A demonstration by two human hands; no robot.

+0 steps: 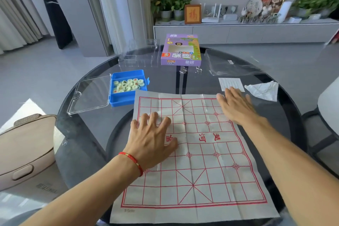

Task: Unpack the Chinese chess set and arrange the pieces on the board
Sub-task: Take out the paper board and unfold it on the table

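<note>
Both flat hands, left hand [152,141], right hand [235,106], pressing creased board [201,170] (fingers spread), blue box [126,95] beyond.

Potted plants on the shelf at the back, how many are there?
3, maybe more. Two small potted plants stand side by side at the shelf's left end, and a leafy, blurred clump at the right end may be several pots.

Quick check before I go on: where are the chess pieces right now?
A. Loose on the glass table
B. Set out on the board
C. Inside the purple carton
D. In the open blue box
D: the pale round chess pieces lie piled in the open blue box beside the board's far left corner, while the board carries only the left hand and right hand pressed flat.
</note>
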